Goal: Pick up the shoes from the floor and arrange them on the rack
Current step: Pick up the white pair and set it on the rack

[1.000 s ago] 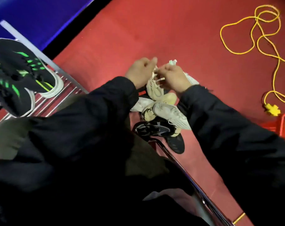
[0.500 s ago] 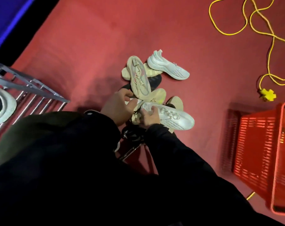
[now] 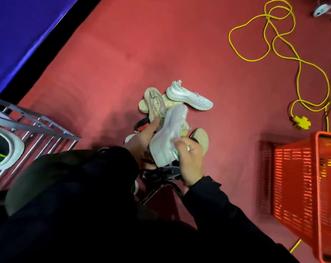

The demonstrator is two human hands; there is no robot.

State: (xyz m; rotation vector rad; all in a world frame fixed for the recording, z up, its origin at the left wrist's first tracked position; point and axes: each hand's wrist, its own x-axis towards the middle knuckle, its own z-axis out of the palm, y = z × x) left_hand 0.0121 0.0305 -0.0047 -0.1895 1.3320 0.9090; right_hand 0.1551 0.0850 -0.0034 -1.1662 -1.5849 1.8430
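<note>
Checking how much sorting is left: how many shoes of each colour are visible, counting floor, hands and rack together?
White: 2, the held white shoe and the floor white shoe
Beige shoes: 3
Black shoes: 3, one on the rack
Total: 8; the pile may hide more.

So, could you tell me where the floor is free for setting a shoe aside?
Bare red carpet lies between the purple wall and the shoe pile, and between the pile and the red basket. It is crowded at the pile and around the yellow cord.
</note>
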